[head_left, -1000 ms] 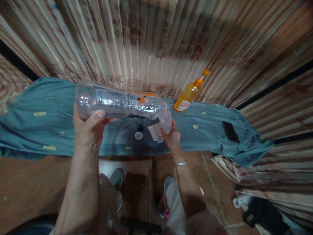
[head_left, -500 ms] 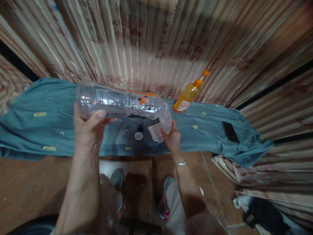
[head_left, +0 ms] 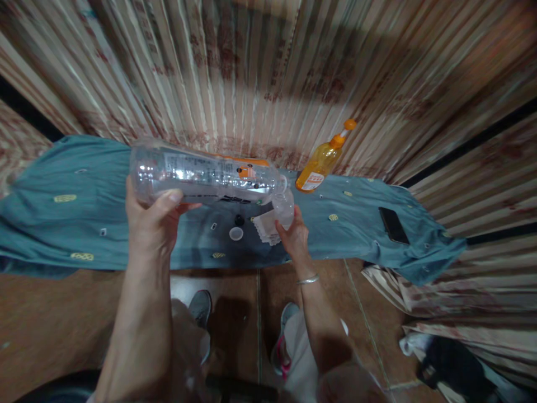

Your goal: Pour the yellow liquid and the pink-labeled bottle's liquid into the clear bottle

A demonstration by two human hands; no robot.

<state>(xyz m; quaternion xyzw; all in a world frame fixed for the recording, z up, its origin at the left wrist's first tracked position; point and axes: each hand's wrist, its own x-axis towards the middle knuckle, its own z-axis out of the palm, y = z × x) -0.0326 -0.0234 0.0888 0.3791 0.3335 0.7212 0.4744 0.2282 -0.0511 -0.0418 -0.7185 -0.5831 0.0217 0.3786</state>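
My left hand [head_left: 153,215] is wrapped round the base end of a large clear plastic bottle [head_left: 201,176] with an orange and white label. The bottle lies almost level in the air, its neck tipped slightly down to the right. At that neck, my right hand [head_left: 295,235] grips a small translucent bottle [head_left: 284,208], tilted, its top against the large bottle's mouth. Whether liquid passes between them I cannot tell. Below on the cloth are a white round cap [head_left: 236,234], a small black cap [head_left: 239,220] and a pale scallop-edged cloth or paper [head_left: 266,226], partly covered by my right hand.
A pump bottle of orange liquid [head_left: 319,165] stands toward the back of the narrow table with its teal cloth [head_left: 100,210]. A black phone [head_left: 393,225] lies at the right. Striped curtains [head_left: 251,84] hang behind, and a dark bundle [head_left: 455,369] rests on the floor.
Both hands and the two bottles hold almost the same position. The table and the things on it appear shifted very slightly left in view.
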